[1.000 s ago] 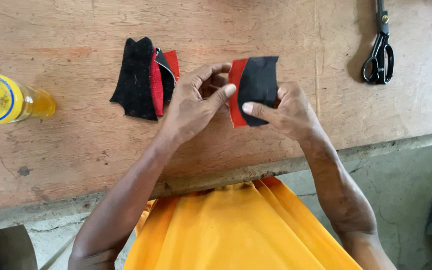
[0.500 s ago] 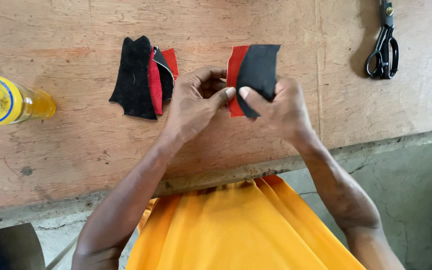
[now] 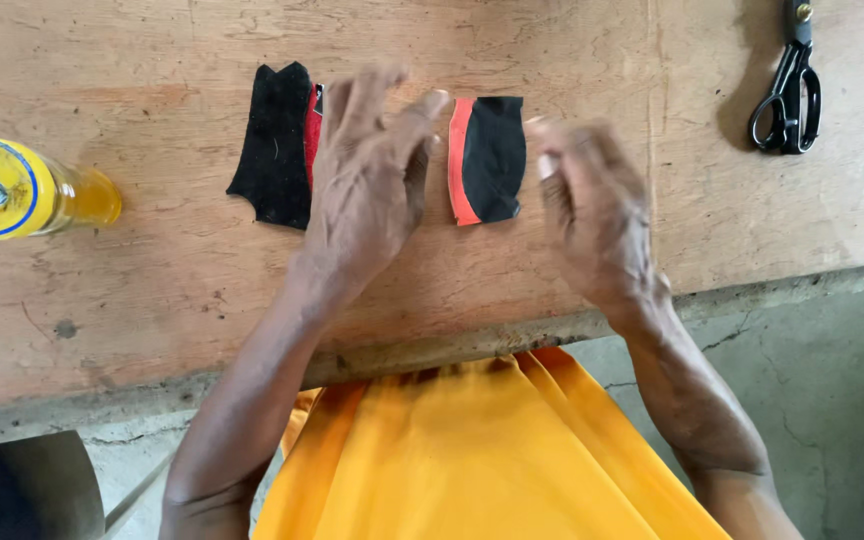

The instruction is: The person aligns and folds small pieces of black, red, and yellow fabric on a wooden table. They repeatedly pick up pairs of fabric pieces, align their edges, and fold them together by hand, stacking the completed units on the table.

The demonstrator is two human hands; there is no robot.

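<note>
Your left hand (image 3: 367,175) hovers w/ fingers spread and loose, clamped on nothing, over the wooden workbench (image 3: 152,290). Its fingertips sit between two sets of cut pieces. Your right hand (image 3: 597,215) is blurred, fingers open, also holding nothing; the two hands are apart, w/ the small black-and-red piece (image 3: 487,158) lying flat on the bench between them. That piece shows a red strip along its left edge and black across the rest. Whether either hand touches it, can't tell.

Just left of your left hand lies a stack of black pieces (image 3: 274,145), w/ a red edge peeking out on its right side, partly hidden by your fingers.

At the far left edge stands a clear bottle (image 3: 77,197) of yellow liquid, seen from above w/ a yellow lid; it looks fairly full, but the level is hard to judge.

Black-handled scissors (image 3: 787,95) rest at the far right, well apart from both hands. Orange cloth (image 3: 472,455) covers your lap at the near edge.
</note>
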